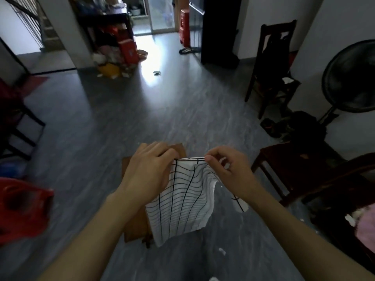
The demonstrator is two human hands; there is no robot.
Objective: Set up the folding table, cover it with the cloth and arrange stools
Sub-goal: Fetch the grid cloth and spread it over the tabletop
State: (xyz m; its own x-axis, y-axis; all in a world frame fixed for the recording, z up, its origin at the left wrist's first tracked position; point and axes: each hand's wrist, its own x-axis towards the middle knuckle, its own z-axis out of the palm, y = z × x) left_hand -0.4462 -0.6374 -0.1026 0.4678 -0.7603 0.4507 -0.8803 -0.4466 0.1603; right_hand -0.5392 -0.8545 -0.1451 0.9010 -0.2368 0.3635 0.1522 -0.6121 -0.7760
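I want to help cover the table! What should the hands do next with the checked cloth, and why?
Probably pull both hands apart to open the cloth wider. The left hand and right hand grip its top edge close together, so it hangs bunched and narrow, hiding only part of the brown table below.

The cloth [182, 201] and left hand [148, 175] are hiding most of the folding table [135, 226]; the red stool [22, 207] is showing blurred.
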